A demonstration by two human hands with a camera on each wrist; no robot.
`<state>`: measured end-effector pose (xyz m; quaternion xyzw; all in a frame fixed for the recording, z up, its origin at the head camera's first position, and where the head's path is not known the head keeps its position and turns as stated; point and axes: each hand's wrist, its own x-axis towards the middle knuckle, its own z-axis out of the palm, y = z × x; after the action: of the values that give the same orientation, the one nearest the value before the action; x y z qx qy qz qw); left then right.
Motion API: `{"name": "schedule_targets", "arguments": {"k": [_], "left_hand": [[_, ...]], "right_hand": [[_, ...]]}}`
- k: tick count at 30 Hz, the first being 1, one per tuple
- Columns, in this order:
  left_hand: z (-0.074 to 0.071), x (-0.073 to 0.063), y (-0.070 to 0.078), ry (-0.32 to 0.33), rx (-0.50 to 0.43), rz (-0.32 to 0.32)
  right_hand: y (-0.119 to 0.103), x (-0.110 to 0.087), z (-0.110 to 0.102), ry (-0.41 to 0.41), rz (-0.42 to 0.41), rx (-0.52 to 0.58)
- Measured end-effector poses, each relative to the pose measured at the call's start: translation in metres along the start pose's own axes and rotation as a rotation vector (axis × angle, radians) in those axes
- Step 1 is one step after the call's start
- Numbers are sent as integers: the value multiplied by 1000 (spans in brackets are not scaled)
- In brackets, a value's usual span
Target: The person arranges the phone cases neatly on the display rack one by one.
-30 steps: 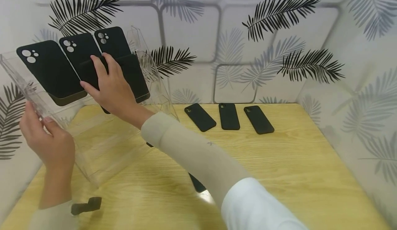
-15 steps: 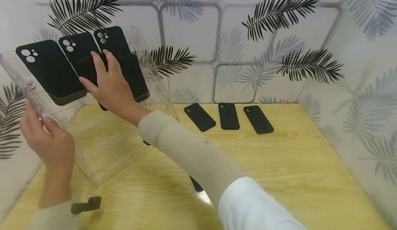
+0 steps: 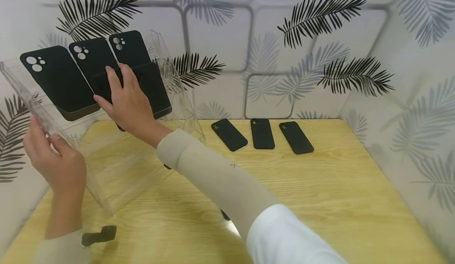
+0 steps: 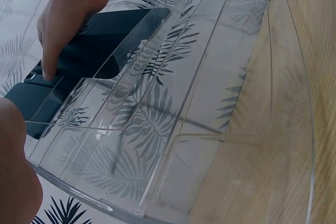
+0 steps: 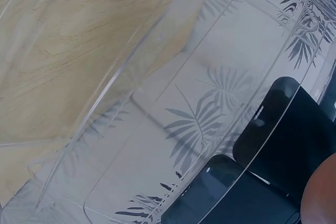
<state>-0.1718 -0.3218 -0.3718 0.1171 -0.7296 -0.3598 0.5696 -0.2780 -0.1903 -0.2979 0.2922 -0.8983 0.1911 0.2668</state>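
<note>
In the head view, a clear stepped display stand leans at the left, with black phone cases in its upper tiers. Three cases with camera cutouts, a left case, a middle case and a right case, line the back row. My right hand holds another phone case in front of the middle one, thumb on its left side. To its right sits a front-row case. My left hand grips the stand's left side panel. My right hand hides much of the held case.
Three black cases lie apart on the wooden table at the back: a left one, a middle one and a right one. A dark object shows partly beneath my right forearm. Patterned walls border the table.
My right hand rises very slightly with the held case, then comes back down a little. My left hand and the stand stay almost still.
</note>
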Motion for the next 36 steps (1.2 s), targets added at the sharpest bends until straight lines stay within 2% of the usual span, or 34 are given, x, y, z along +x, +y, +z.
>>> {"name": "schedule_targets", "arguments": {"k": [7, 14, 21, 30, 36], "left_hand": [[0, 0, 2, -9, 0, 1], [1, 1, 2, -11, -2, 3], [2, 2, 1, -5, -3, 4], [0, 1, 0, -7, 16, -11], [1, 2, 2, -6, 3, -15]], "right_hand": [[0, 1, -1, -6, -18, -143], [6, 3, 0, 100, -127, -325], [8, 5, -4, 93, -141, -396], [13, 2, -8, 42, -84, -356], [34, -3, -27, 48, -41, -206]]}}
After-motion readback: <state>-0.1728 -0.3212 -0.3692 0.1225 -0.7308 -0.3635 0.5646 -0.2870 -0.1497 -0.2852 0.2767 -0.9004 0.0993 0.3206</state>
